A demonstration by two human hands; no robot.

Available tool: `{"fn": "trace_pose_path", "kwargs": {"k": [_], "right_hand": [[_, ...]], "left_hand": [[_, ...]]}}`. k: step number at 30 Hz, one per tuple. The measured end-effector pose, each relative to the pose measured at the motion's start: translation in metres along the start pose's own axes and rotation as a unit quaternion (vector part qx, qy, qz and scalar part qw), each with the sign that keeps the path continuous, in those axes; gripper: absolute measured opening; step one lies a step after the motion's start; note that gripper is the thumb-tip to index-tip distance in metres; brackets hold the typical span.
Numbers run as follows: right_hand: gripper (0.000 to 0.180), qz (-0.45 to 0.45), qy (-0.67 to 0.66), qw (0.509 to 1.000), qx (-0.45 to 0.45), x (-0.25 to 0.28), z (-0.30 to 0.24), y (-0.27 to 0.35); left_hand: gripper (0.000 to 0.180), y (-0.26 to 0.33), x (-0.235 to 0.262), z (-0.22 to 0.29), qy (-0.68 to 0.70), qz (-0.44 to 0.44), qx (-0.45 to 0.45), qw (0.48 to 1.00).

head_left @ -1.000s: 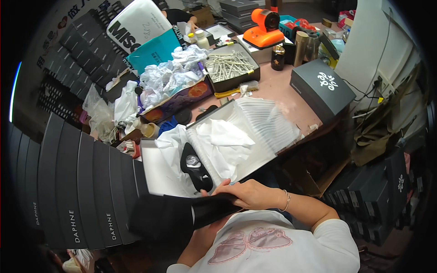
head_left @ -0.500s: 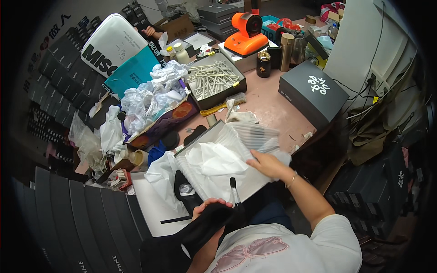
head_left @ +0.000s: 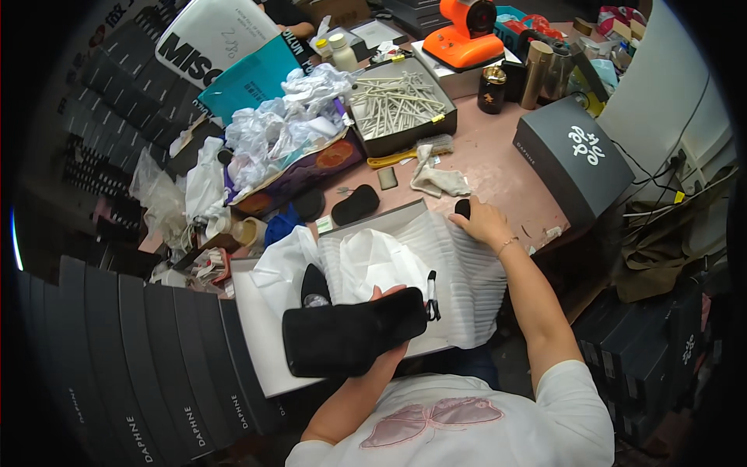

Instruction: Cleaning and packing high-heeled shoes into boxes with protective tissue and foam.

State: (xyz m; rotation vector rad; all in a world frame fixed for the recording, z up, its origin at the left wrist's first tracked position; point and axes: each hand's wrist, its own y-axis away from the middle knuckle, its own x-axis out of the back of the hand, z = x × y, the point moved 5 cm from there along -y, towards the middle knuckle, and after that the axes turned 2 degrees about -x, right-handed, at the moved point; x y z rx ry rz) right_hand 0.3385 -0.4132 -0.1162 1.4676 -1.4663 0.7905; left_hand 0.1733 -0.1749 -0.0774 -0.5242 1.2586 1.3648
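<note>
I note the left hand [head_left: 387,323] with its fingers clenched around a black suede boot [head_left: 350,338], which it holds lying on its side, above the near edge of an open white shoe box [head_left: 264,350]. A second black shoe [head_left: 314,285] sits inside that box, partly under crumpled white tissue paper [head_left: 373,261]. A small black tag or pull [head_left: 431,296] hangs at the right end of the held boot. The right hand [head_left: 486,222] is stretched forward to the far edge of the ribbed white wrapping sheet [head_left: 467,272], palm down, fingers curled onto a small dark object [head_left: 463,207] that rests on the pink surface [head_left: 498,156]; I cannot tell whether the fingers grip it or merely press on it. A bracelet shows at that wrist. Beyond the hand lie a crumpled beige cloth [head_left: 436,179], a black insole-shaped pad [head_left: 355,205], and a dark tray [head_left: 401,109] of pale sticks. A grey lidded shoe box [head_left: 568,159] stands to the right of the hand, near it but apart. An orange tape dispenser [head_left: 467,31] sits at the far end of the surface. A cardboard box heaped with crumpled white paper [head_left: 288,128] lies to the left. Stacks of dark shoe boxes [head_left: 132,366] line my left side.
</note>
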Motion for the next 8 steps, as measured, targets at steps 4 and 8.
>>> {"fn": "trace_pose_path", "kwargs": {"k": [4,8], "right_hand": [[0.055,0.013,-0.065,0.997,-0.038,-0.030,0.012,-0.025],[0.041,0.328,-0.366,0.871,-0.011,0.007,0.059,-0.031]], "left_hand": [[0.044,0.005,0.024,-0.009,0.086,0.043,-0.006,0.995],[0.040,0.018,0.042,-0.010,0.080,0.122,-0.011,0.989]]}}
